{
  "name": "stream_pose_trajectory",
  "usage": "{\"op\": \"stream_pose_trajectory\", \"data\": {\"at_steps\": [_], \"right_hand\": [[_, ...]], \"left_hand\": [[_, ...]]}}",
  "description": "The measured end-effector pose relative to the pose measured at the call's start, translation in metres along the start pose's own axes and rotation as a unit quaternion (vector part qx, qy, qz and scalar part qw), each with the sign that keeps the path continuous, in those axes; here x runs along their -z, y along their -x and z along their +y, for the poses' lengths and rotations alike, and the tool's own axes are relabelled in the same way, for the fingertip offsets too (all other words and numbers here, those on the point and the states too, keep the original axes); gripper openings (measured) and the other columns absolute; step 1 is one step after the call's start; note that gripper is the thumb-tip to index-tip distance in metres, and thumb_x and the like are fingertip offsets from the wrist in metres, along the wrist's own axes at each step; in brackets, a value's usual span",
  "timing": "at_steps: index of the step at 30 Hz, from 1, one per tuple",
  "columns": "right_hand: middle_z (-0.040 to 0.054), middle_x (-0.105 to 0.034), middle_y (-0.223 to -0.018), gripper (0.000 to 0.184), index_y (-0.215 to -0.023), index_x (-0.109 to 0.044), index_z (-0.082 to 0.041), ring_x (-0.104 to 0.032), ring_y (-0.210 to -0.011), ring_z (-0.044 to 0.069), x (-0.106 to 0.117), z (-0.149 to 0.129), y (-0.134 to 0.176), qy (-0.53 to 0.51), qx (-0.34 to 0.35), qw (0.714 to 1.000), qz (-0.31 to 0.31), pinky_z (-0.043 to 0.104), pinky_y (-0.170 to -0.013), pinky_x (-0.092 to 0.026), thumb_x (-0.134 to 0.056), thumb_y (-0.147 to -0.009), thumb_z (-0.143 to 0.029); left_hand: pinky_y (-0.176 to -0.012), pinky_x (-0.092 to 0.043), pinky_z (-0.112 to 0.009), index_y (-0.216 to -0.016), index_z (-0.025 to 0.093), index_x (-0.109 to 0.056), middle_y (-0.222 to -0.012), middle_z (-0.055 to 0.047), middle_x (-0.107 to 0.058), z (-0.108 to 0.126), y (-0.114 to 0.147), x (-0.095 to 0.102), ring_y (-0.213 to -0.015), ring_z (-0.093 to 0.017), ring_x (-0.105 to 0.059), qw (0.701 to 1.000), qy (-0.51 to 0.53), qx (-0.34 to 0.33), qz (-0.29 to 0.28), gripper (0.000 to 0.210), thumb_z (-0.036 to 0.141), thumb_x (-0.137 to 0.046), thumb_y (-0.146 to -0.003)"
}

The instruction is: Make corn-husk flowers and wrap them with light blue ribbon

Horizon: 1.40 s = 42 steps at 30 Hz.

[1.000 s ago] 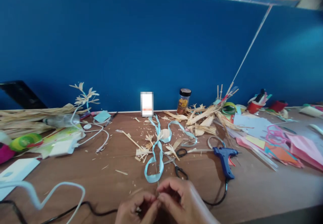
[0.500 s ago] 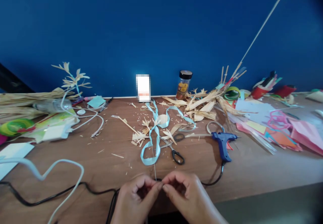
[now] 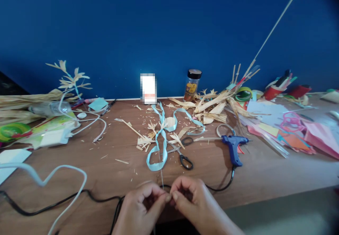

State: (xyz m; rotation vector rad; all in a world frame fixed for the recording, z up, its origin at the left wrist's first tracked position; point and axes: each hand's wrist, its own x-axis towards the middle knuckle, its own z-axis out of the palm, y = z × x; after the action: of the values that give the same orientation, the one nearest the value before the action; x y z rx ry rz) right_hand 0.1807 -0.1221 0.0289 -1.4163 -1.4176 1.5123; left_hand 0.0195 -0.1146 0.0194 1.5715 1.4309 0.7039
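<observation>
Low in the middle of the view, my left hand (image 3: 148, 201) and my right hand (image 3: 191, 199) meet, each with thumb and forefinger pinched together. A thin pale strand (image 3: 162, 178) runs down from the ribbon to my left fingertips. Whatever lies between the right fingertips is too small to make out. Beyond my hands lies a light blue ribbon (image 3: 156, 165), looped and twisted on the table. Scissors (image 3: 186, 162) with black handles rest right of the ribbon, partly under dried husk pieces. Several pale husk flowers (image 3: 145, 142) lie around the ribbon.
A blue glue gun (image 3: 233, 148) lies at right, its black cord (image 3: 219, 189) passing behind my hands. A jar (image 3: 191, 85) stands by the blue wall beside dried husks (image 3: 212, 108). Coloured paper (image 3: 293, 136) covers the far right. White cables (image 3: 76, 169) loop at left.
My fingertips still meet in a pinch, with the right thumb and fingers shifted slightly. The whole view has tilted a little, so the table things sit slightly higher and further left.
</observation>
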Motion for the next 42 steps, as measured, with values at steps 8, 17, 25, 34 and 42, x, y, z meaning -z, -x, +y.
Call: {"op": "stream_pose_trajectory", "data": {"at_steps": [8, 17, 25, 34, 42], "right_hand": [[-0.0022, -0.053, -0.060, 0.016, -0.071, -0.052, -0.015, -0.046, -0.052, 0.007, -0.001, 0.002, -0.009, -0.183, -0.020, 0.982, 0.026, 0.016, -0.049, -0.036, -0.051, -0.079, -0.028], [-0.0021, -0.053, -0.055, 0.022, -0.069, -0.057, -0.012, -0.047, -0.051, 0.007, -0.001, 0.000, -0.007, -0.120, -0.014, 0.993, 0.018, 0.016, -0.049, -0.035, -0.054, -0.078, -0.032], [-0.0016, -0.058, -0.057, 0.015, -0.065, -0.062, -0.015, -0.049, -0.053, 0.009, -0.001, 0.001, -0.004, 0.071, 0.035, 0.990, 0.118, 0.018, -0.050, -0.036, -0.055, -0.075, -0.025], [-0.0014, -0.059, -0.055, 0.013, -0.064, -0.062, -0.014, -0.052, -0.055, 0.010, 0.002, -0.004, -0.001, 0.028, 0.002, 0.997, 0.069, 0.018, -0.051, -0.038, -0.056, -0.073, -0.022], [0.0001, -0.061, -0.066, 0.015, -0.078, -0.060, -0.016, -0.054, -0.061, 0.012, -0.002, -0.012, -0.003, 0.020, 0.051, 0.996, 0.077, 0.020, -0.058, -0.042, -0.049, -0.080, -0.026]], "left_hand": [[-0.048, -0.041, -0.019, -0.058, 0.017, -0.059, -0.051, 0.001, -0.058, 0.005, 0.000, 0.006, -0.049, -0.011, -0.051, 0.996, 0.073, 0.038, -0.025, 0.019, 0.032, -0.058, -0.069], [-0.061, -0.050, -0.020, -0.083, 0.023, -0.067, -0.075, -0.002, -0.067, -0.001, -0.005, 0.002, -0.068, -0.013, -0.063, 0.988, 0.041, -0.147, 0.026, 0.014, 0.021, -0.059, -0.072], [-0.059, -0.048, -0.019, -0.082, 0.020, -0.066, -0.070, -0.002, -0.065, 0.003, -0.003, 0.000, -0.064, -0.013, -0.061, 0.981, -0.027, -0.191, 0.028, 0.015, 0.015, -0.054, -0.075], [-0.056, -0.043, -0.019, -0.070, 0.019, -0.061, -0.064, 0.000, -0.060, 0.007, -0.003, 0.002, -0.059, -0.012, -0.056, 0.990, -0.014, -0.139, -0.005, 0.014, 0.021, -0.050, -0.077], [-0.052, -0.038, -0.019, -0.060, 0.019, -0.044, -0.055, 0.003, -0.044, 0.007, 0.001, -0.001, -0.052, -0.011, -0.044, 0.998, 0.031, -0.056, 0.016, 0.029, 0.032, -0.034, -0.084]]}}
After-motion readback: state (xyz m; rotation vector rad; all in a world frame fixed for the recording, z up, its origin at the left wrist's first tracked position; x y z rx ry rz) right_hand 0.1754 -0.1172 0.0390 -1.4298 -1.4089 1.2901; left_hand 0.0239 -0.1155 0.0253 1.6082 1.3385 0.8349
